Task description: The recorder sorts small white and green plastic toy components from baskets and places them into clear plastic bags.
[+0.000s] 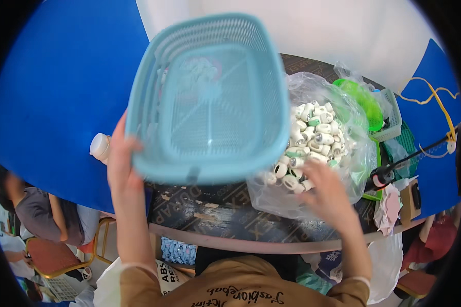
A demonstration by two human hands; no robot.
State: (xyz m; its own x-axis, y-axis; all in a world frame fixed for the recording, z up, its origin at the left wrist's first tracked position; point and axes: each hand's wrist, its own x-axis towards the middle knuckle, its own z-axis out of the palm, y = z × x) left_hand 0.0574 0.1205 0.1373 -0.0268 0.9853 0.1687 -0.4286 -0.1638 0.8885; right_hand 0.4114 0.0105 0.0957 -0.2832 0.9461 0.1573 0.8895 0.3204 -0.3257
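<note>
My left hand (123, 161) grips the left wall of a light blue plastic basket (225, 171), fingers wrapped over its rim. The basket is tilted up off the table, its inside facing me, slightly smeared by motion. Something pale and pinkish shows through its bottom mesh. Right of it, a clear plastic bag (361, 169) lies spread wide, heaped with small white rounded plastic pieces (322, 138) with silvery ends, some having green parts. At the heap's near edge hovers my right hand (330, 192), blurred, its fingers apart with nothing visible in them.
A white-capped bottle (100, 147) stands left of the basket. Beyond the bag are a bright green basket (363, 102) and a pale bin (392, 115). A black device on a cable (380, 177) sits at the right. Blue partitions flank the dark table (215, 215); people sit on both sides.
</note>
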